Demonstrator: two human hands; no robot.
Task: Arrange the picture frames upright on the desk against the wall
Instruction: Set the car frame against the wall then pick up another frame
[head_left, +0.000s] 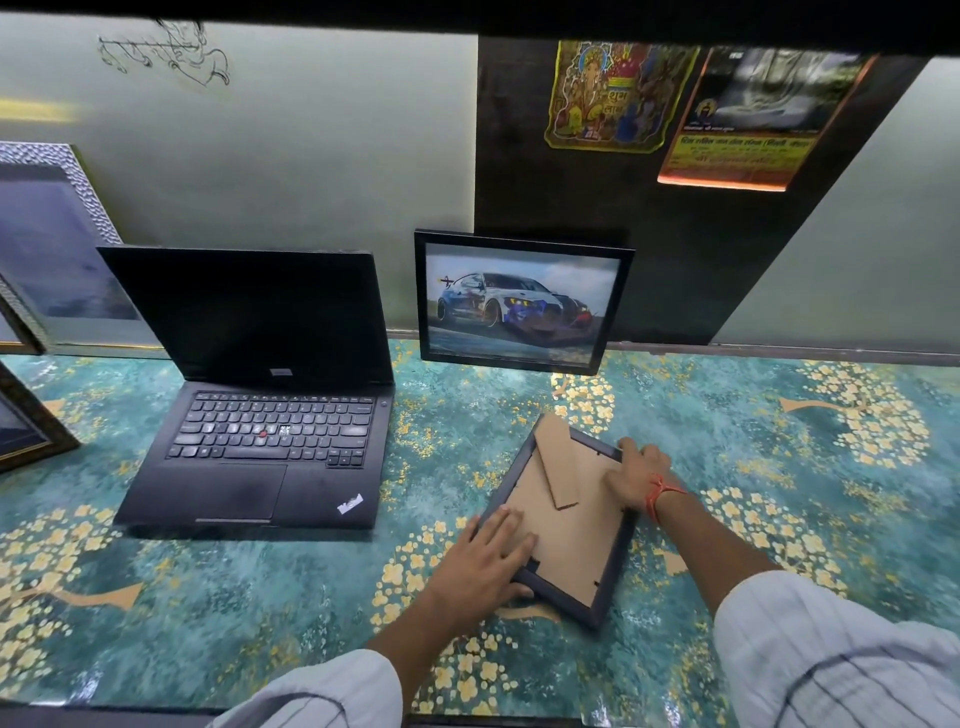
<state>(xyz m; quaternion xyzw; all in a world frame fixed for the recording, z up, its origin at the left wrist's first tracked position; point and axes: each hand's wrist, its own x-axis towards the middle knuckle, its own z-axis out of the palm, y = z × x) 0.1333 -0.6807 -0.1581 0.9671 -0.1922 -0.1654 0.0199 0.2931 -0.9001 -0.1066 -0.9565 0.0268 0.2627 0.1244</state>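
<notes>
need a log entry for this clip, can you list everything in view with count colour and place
face-down frame: 1, dark frame with brown cardboard back, flat on the desk right of centre, easel stand part lifted
car picture frame: 1, black, upright against the wall behind it
laptop: 1, black, open, left of centre
silver frame: 1, textured silver, leaning on the wall far left
gold-edged frames: 2 partly seen, dark with gold trim, left edge
desk cover: 1, teal with yellow flowers
posters: 2, yellow and orange, on a dark wall panel upper right
wall drawing: 1, black line sketch, upper left
left hand: gripping the face-down frame's near corner
right hand: on its far right edge, red thread on the wrist
</notes>
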